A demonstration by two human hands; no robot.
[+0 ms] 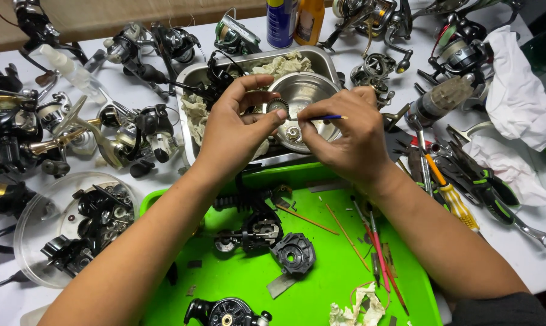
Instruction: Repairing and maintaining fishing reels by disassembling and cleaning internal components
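small toothed gear point(278, 106), thin blue-tipped brush point(328, 118)

This is a repair workshop for fishing reels. A white bench point(152, 172) is crowded edge to edge with spinning reels point(137, 136), whole and stripped. A green tray point(321, 265) at the near edge carries loose reel housings point(292, 253), springs and thin picks. A metal pan point(197, 75) with oily rags sits mid-bench, a clear dish point(28, 223) of parts at the left edge. Screwdrivers point(451, 199) and pliers lie at the right edge, a spray can point(281, 21) and an oil bottle point(310, 21) at the far edge.
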